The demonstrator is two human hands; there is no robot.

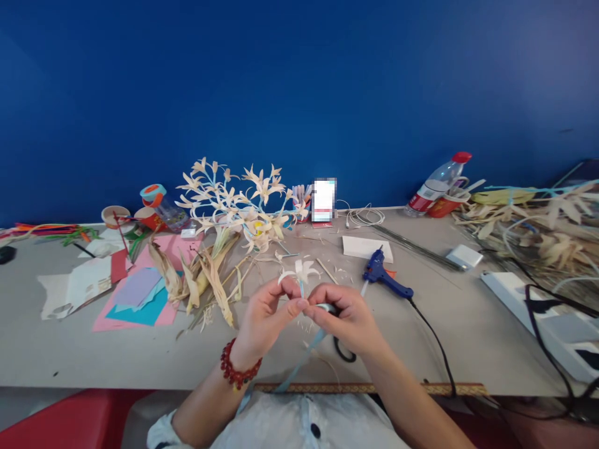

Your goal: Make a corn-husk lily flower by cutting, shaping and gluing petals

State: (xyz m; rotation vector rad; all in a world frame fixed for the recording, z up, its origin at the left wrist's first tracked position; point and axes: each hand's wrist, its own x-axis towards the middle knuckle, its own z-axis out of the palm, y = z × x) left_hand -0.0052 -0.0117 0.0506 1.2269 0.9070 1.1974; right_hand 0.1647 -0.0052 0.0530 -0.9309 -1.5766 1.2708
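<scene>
Pinched in the fingers of my left hand (267,315) is a small husk flower (301,270) with pale, curling petals, standing upright on a light blue stem. My right hand (349,318) meets it at the stem, its thumb and forefinger closed on a light blue tape (309,354). The tape's loose end trails down toward my lap. Black-handled scissors (346,354) lie under my right hand, mostly hidden. Behind my hands spreads a bunch of similar pale flowers (243,202) on light blue stems.
A blue glue gun (386,274) sits to the right by a white block (353,246). Further right are a power strip (538,318) and dried husks (561,231). On the left lie corn husks (215,277) and coloured paper (135,305). A lit phone (324,199) stands at the back.
</scene>
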